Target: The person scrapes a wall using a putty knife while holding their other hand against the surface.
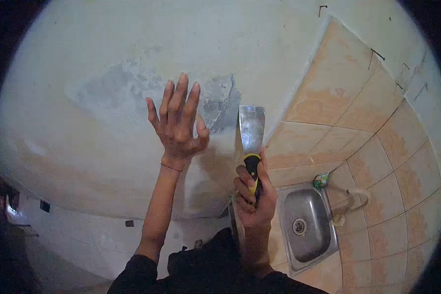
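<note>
My right hand [254, 196] is wrapped round the black and yellow handle of a putty knife [253, 130], its wide metal blade pointing up along the wall. Left of it, my left hand [178, 117] is raised with the fingers spread and holds nothing. Behind that hand, a rough grey patch [112, 90] of bare plaster shows in the pale painted wall [191, 44]. The patch's ragged right edge, where paint has come away, lies just up and left of the blade.
Peach and cream tiles [333, 108] cover the wall at the right. Below them a steel sink [306, 228] is set in the counter, with a faucet [355, 201] and a green container [321, 180] beside it. Nails [377, 54] stick out above the tiles.
</note>
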Action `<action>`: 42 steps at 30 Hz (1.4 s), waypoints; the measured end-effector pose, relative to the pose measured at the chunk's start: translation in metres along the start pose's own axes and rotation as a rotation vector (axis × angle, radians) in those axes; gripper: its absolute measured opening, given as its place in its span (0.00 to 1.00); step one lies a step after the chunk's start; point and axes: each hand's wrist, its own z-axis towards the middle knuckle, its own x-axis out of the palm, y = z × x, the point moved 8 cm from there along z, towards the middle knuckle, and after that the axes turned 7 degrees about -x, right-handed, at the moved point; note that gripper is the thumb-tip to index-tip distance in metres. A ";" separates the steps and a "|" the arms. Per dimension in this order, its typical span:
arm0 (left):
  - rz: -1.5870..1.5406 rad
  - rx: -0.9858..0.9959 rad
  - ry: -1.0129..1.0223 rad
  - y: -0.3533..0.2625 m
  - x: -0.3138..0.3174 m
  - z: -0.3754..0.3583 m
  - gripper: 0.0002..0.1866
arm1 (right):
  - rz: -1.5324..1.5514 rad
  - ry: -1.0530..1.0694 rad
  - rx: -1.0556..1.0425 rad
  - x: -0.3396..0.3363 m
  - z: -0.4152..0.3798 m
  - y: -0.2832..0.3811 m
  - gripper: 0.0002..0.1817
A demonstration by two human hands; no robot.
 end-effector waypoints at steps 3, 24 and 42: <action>-0.007 0.008 -0.038 -0.001 0.002 -0.003 0.28 | 0.062 0.021 -0.001 -0.002 0.002 -0.005 0.23; -0.051 0.016 -0.006 -0.009 0.002 0.005 0.27 | -0.246 0.007 -0.176 -0.012 -0.004 0.009 0.31; -0.092 0.020 -0.015 -0.005 0.001 -0.001 0.29 | -1.318 0.043 -0.696 -0.013 0.016 0.035 0.34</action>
